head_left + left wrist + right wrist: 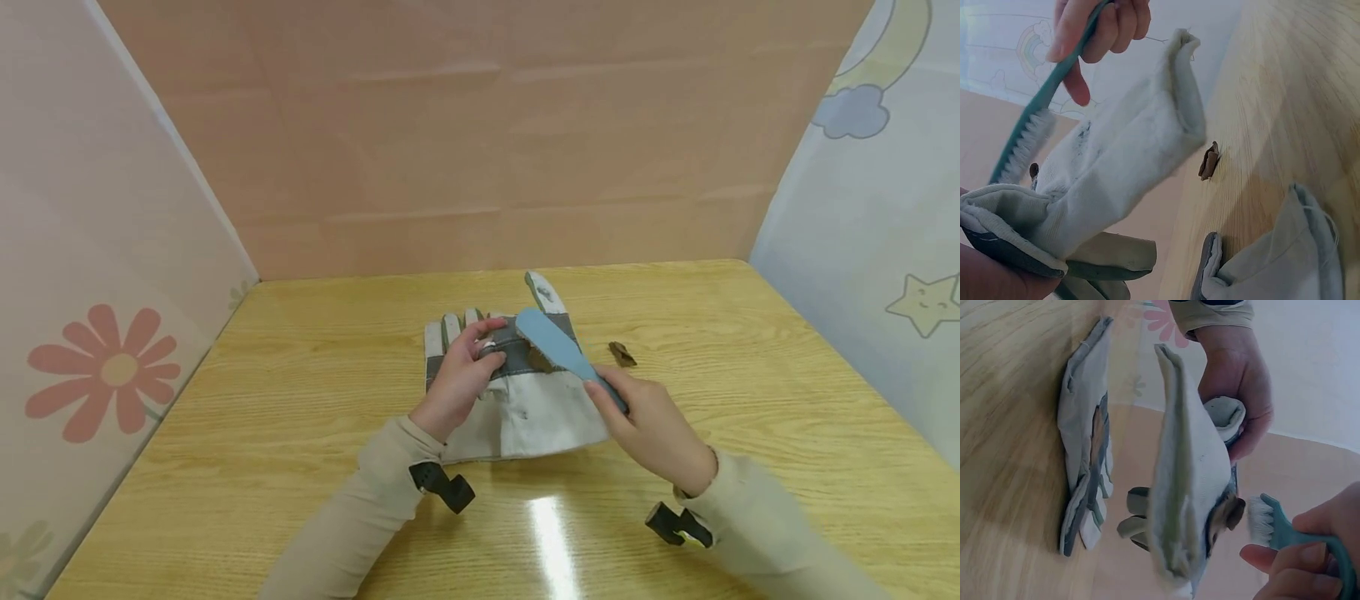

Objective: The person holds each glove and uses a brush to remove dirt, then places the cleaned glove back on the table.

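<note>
My left hand (pixel 459 379) grips a white and grey work glove (pixel 555 408) by its edge and holds it raised off the table, cuff towards me. A blue brush (pixel 551 340) with white bristles is in my right hand (pixel 656 423), fingers wrapped round its handle. In the head view the brush head lies over the glove's grey band, beside a brown dirt-like lump (pixel 540 360). From the right wrist view, the bristles stand slightly apart from the brown lump (pixel 1235 512) on the glove. Dark smudges (pixel 1082 134) mark the white cloth.
A second, similar glove (pixel 1085 425) lies on the wooden table (pixel 300 400), partly hidden behind the held one in the head view. To the right sits a small crumpled brown scrap (pixel 622 354). Printed side panels and a plain back panel (pixel 487 142) surround the table.
</note>
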Demonstrator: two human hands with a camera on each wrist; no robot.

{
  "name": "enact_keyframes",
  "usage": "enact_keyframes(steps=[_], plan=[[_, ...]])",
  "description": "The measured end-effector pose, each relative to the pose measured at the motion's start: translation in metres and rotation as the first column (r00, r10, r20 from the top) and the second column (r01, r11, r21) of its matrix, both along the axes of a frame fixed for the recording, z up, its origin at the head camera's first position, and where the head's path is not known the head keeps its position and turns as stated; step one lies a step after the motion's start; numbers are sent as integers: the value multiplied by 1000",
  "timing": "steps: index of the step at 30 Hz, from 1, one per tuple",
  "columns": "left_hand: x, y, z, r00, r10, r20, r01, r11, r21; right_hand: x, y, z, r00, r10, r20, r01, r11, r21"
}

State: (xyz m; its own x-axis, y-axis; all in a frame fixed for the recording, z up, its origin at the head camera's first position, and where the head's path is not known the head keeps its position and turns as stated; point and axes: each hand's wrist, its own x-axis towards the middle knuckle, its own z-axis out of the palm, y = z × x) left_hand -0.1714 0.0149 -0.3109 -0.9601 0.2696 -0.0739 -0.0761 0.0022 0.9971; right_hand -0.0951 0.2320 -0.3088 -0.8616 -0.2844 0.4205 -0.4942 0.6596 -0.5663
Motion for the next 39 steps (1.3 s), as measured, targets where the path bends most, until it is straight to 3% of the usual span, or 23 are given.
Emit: enact_keyframes(steps=[9, 21, 27, 32, 39], plan=[[-2, -4, 2, 999, 44, -6, -44, 999, 1, 4, 8, -6, 999, -26, 34, 24, 999, 36], [-1, -1, 3, 999, 39, -4, -39, 999, 11, 5, 5, 6, 1000, -22, -14, 22, 1000, -19], [0, 0, 1, 1000, 12, -2, -12, 1000, 25, 0, -1, 5, 1000, -2, 21, 2, 1000, 7], [-2, -2, 2, 999, 49, -7, -49, 999, 0, 1, 3, 0, 998, -33, 57, 32, 999, 34], [-6, -4, 1, 998, 62, 2, -62, 998, 15, 1, 7, 0, 999, -27, 28, 25, 999, 40]])
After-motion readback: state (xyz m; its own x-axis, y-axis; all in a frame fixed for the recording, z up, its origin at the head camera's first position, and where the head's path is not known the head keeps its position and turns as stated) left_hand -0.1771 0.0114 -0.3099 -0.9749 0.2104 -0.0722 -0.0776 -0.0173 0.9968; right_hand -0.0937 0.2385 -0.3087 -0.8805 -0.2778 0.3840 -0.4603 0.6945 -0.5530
